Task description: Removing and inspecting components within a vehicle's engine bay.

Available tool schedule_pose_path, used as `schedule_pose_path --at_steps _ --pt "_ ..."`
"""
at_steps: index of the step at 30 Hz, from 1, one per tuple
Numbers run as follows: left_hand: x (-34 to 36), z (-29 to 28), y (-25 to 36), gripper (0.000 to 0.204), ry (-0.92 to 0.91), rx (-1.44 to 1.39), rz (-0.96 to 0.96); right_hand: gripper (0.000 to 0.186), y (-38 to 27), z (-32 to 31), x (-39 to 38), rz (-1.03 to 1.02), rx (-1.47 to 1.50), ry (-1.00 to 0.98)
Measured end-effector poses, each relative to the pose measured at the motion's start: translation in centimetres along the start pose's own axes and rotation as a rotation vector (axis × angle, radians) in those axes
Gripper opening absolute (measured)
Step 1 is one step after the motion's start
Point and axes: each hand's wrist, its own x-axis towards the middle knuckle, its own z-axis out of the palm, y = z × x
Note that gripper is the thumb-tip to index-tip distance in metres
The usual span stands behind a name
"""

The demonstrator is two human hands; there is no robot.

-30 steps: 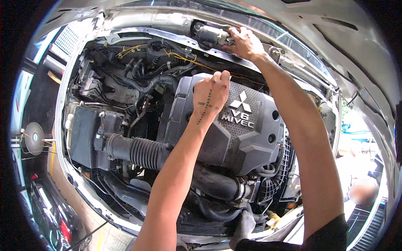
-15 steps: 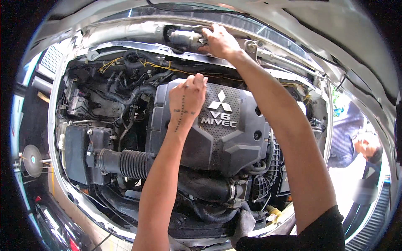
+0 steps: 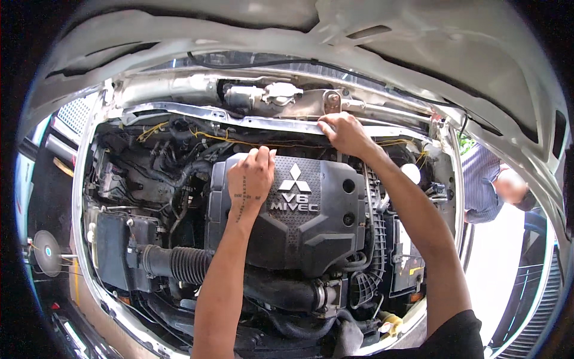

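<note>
My left hand [image 3: 251, 172] is curled closed over the upper left of the dark plastic engine cover [image 3: 317, 242]; anything inside its fingers is hidden. My right hand [image 3: 342, 130] is closed at the pale metal strip [image 3: 269, 124] along the back of the engine bay, its fingertips bent down; what they hold is too small to tell. Just beyond it are a metal bracket with a bolt [image 3: 332, 103] and a silver cylindrical motor [image 3: 245, 97]. A thin yellow wire [image 3: 206, 134] runs below the strip.
The raised white bonnet [image 3: 406, 36] arches overhead. A black air box [image 3: 113, 248] with a ribbed hose [image 3: 185, 266] is at left, a battery [image 3: 406, 257] at right. A person in a striped shirt [image 3: 481, 182] is beyond the right side, a round fan [image 3: 48, 251] beyond the left.
My right hand has left the silver motor and moved down and right to the metal strip. The view has tilted, showing more bonnet. The person at right has come into clearer view.
</note>
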Motion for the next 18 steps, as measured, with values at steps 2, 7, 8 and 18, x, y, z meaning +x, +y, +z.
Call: schedule_pose_path --at_steps 2,7,8,18 --pt "-0.1 -0.3 -0.2 0.022 0.002 -0.029 0.004 0.022 -0.7 0.3 0.5 0.029 -0.192 0.127" --pt "0.4 -0.6 0.3 0.019 -0.054 -0.076 -0.041 0.066 1.0 1.3 1.2 0.530 -0.294 0.175" --pt "0.5 -0.6 0.2 0.019 -0.052 -0.067 -0.040 0.069 1.0 1.7 1.4 0.653 -0.183 0.179" --pt "8.0 -0.1 -2.7 0.033 -0.437 0.060 -0.271 0.074 2.0 3.2 0.9 0.675 -0.108 0.365"
